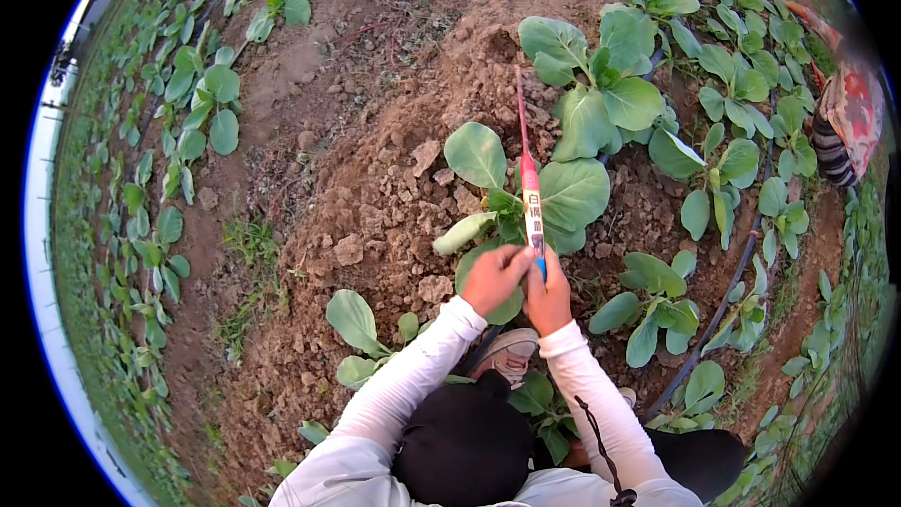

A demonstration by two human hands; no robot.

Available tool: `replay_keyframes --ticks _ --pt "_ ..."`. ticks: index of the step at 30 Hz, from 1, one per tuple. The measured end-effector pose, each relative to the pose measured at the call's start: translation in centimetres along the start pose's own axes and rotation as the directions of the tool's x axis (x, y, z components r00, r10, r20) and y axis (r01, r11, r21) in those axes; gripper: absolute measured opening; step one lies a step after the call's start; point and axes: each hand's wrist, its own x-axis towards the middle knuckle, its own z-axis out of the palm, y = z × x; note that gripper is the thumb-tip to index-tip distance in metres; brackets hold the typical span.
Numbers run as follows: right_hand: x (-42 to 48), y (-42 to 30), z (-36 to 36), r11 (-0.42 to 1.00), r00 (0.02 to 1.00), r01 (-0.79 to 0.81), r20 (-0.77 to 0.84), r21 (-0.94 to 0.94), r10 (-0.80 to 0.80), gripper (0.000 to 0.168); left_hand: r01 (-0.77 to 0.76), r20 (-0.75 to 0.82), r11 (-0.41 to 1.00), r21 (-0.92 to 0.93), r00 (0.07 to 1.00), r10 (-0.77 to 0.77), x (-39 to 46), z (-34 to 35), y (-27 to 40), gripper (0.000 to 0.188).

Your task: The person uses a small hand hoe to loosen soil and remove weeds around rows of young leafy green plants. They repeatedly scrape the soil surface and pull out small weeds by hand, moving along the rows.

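A long, slim hand tool (533, 215), red towards its narrow tip and bearing printed writing, points away from me over a broad-leaved plant (508, 205), perhaps a young cabbage. Its kind is unclear because I see it nearly edge-on. My right hand (550, 296) grips it around the blue lower end. The thumb and fingertips of my left hand (496, 276) close at its left side, just above that end. Green leaves of the plant spread on both sides of the tool. Its stem base is hidden below the leaves and my hands.
A larger leafy plant (605, 77) grows just beyond. Dry cloddy soil (352, 218) forms a raised bed to the left. A black drip hose (732, 274) runs along the right-hand row. My shoe (508, 355) is close below my hands. Another person in patterned clothing (848, 120) is at far right.
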Motion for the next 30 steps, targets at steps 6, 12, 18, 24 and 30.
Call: replay_keyframes --ticks 6,12,18,24,30 --pt "-3.5 -0.4 1.5 0.970 0.970 0.210 -0.096 -0.126 -0.223 0.050 0.052 0.007 0.976 -0.214 0.999 -0.051 -0.9 1.7 -2.8 0.023" --pt "8.8 -4.8 0.2 0.880 0.877 0.473 -0.078 -0.038 -0.474 0.067 -0.188 -0.102 0.981 -0.050 0.978 0.182 11.0 -0.3 8.1 0.029" --pt "2.0 -2.4 -1.7 0.974 0.952 0.221 0.206 0.045 -0.225 0.059 -0.013 -0.350 0.953 0.303 0.929 0.124 28.2 -10.6 11.2 0.043" --pt "-10.1 4.9 -0.6 0.995 0.927 -0.043 0.376 0.086 0.008 0.031 0.121 -0.352 0.886 0.447 0.935 0.050 23.1 -13.7 2.1 0.041" --pt "-12.3 7.0 2.4 0.994 0.858 0.095 0.502 0.058 -0.111 0.029 0.120 -0.415 0.852 0.509 0.901 0.121 8.3 -12.7 1.4 0.037"
